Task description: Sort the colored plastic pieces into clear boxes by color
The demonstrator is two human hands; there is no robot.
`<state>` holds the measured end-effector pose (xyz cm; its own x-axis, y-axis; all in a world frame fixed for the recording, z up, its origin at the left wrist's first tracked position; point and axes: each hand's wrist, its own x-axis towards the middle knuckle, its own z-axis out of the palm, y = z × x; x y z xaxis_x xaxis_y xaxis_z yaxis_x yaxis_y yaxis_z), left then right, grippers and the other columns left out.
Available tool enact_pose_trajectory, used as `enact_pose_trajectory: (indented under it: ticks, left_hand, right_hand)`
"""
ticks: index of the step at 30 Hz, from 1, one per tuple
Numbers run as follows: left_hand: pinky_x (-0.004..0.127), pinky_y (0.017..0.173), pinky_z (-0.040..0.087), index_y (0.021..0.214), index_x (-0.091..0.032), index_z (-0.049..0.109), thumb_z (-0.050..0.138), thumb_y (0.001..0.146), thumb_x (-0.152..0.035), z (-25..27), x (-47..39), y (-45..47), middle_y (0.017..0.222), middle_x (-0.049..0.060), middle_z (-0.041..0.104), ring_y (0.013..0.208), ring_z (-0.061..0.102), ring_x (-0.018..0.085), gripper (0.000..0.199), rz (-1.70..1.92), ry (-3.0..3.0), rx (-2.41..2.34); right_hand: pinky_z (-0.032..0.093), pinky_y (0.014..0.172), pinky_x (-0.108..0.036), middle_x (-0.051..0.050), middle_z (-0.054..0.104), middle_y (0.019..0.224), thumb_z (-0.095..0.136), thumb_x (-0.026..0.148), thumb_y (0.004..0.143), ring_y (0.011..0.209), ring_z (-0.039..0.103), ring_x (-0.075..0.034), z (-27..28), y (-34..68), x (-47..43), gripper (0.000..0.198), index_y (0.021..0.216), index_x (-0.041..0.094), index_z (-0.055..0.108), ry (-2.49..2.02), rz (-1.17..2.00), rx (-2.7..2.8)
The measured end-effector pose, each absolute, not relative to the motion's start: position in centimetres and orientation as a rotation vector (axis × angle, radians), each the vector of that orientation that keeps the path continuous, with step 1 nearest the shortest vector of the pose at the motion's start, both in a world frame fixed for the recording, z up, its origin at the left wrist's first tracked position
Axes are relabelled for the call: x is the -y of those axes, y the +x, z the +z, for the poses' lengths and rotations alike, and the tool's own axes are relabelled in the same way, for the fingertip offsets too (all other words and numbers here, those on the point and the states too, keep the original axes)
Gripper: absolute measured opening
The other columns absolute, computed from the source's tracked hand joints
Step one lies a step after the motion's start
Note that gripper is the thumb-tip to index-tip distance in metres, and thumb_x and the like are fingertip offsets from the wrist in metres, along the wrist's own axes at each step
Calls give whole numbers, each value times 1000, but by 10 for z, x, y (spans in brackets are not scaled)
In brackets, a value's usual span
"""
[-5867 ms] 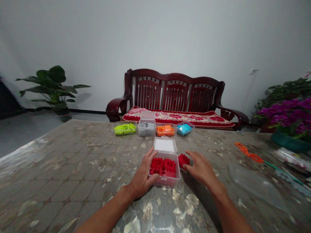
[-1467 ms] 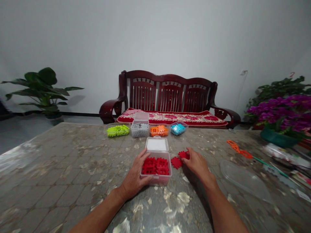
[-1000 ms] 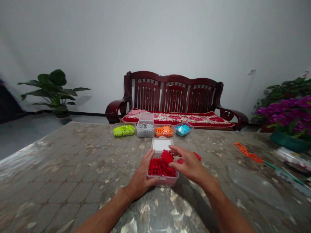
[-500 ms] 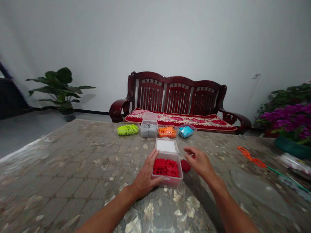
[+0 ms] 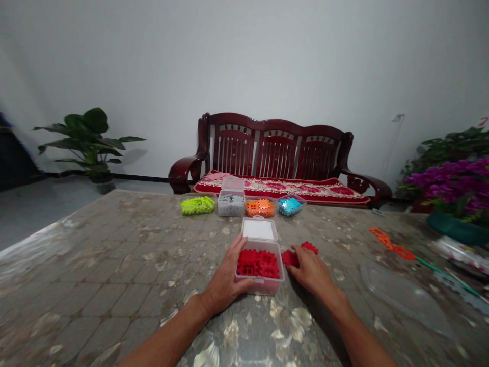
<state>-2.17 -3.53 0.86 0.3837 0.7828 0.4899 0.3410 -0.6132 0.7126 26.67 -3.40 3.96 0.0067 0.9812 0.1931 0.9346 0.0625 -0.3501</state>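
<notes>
A clear plastic box [image 5: 263, 287] full of red interlocking blocks [image 5: 259, 264] stands in front of me, its lid [image 5: 260, 229] hinged back. My left hand [image 5: 226, 275] grips the box at its left side, with the thumb along the front wall and the fingers up toward the rear corner. Just right of the box, my right hand [image 5: 310, 270] has its thumb and fingers around a red block [image 5: 289, 258] on the table. Another red block [image 5: 309, 247] shows beyond those fingers, partly hidden.
Behind the box stand tubs of lime green blocks [image 5: 197, 205], grey blocks [image 5: 231, 204], orange blocks [image 5: 260, 207] and blue blocks [image 5: 289, 205]. To the right lie joined orange pieces [image 5: 391, 244] on a green stick and a clear lid [image 5: 405, 295]. A flower pot [image 5: 454, 227] stands far right.
My right hand has come down from above the table onto the red blocks beside the box, and its fingers have closed on one. My left hand keeps its grip. The view has shifted slightly.
</notes>
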Motion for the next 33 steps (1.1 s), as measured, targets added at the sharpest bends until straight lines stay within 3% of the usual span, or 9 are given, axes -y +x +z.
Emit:
enact_pose_trajectory:
  ticks: [7,13,16,21,27,33]
  left_hand:
    - [63,127,23,164,-27,19,68,91,-55,6,34,-21,171,17,21,158,21,39,92,1166,2140,-948]
    - [64,127,21,164,-27,17,64,95,-54,5,34,-21,172,18,18,158,19,39,88,1173,2152,-934]
    - [64,126,22,164,-27,16,66,94,-53,7,35,-21,172,17,18,158,19,39,90,1155,2153,-948]
    - [65,126,23,164,-28,17,68,93,-49,9,36,-21,172,16,18,159,20,38,90,1143,2147,-970]
    - [63,126,25,164,-29,19,71,91,-50,8,34,-22,172,15,20,158,22,38,92,1147,2133,-977]
    - [63,127,22,164,-28,20,69,92,-53,7,34,-22,172,15,19,159,20,38,90,1152,2133,-962]
  right_hand:
    - [58,93,-42,-13,75,120,72,33,80,107,73,-27,79,265,37,67,143,20,54,-1584,430,1697]
    - [53,103,-47,-10,75,123,74,19,72,111,71,-27,102,225,45,70,141,22,59,-1375,460,1950]
    - [52,104,-46,-9,74,125,72,20,74,114,69,-28,98,223,44,59,133,23,66,-1350,352,2015]
    - [49,108,-45,-9,74,126,57,25,84,120,67,-28,81,269,30,42,124,23,73,-1601,137,1857]
    - [50,105,-49,-16,72,130,63,29,80,122,67,-34,41,329,16,52,131,15,68,-2021,114,1731]
    - [48,107,-50,-18,68,137,70,37,80,127,63,-37,29,337,17,63,139,14,63,-2081,107,1781]
